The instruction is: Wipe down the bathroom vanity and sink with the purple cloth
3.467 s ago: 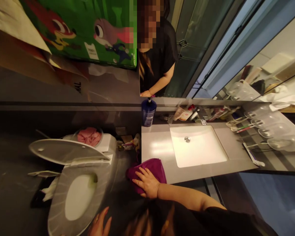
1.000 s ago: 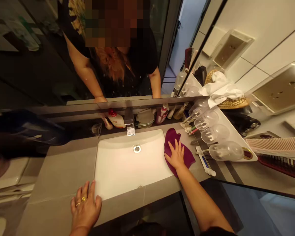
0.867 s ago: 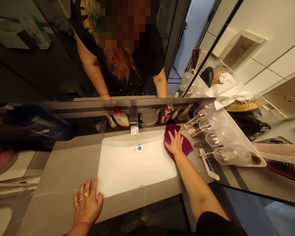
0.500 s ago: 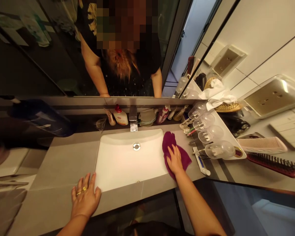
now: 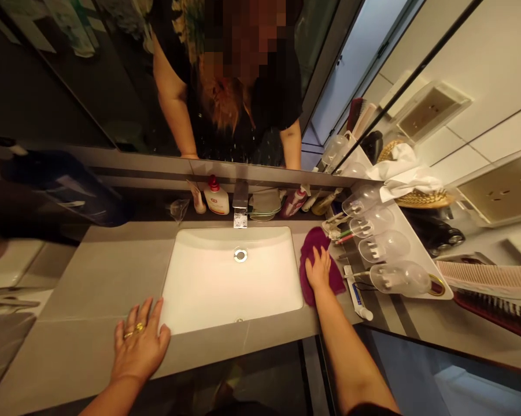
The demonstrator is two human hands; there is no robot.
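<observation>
My left hand [image 5: 141, 341] lies flat on the grey countertop [image 5: 113, 260], at the near left corner of the white washbasin [image 5: 225, 289]. Its fingers are a little apart, with gold rings on them, and it holds nothing. On the other side of the basin, my right hand [image 5: 320, 270] rests palm down on a purple cloth [image 5: 314, 240], fingers stretched out and pressing it against the counter. The cloth lies spread beside the basin's right rim, close to a toothpaste tube [image 5: 358, 294].
A tap [image 5: 240, 208] stands behind the basin, between a white bottle with a red top [image 5: 217, 199] and a pink pump bottle [image 5: 294, 202]. On the right, a white shelf [image 5: 433, 289] carries clear cups [image 5: 385, 245] and combs. A large blue bottle [image 5: 76, 190] is at left.
My right hand has shifted slightly right with the purple cloth, which earlier overlapped the basin's right rim more. My left hand stays flat on the counter. The view has tilted a little.
</observation>
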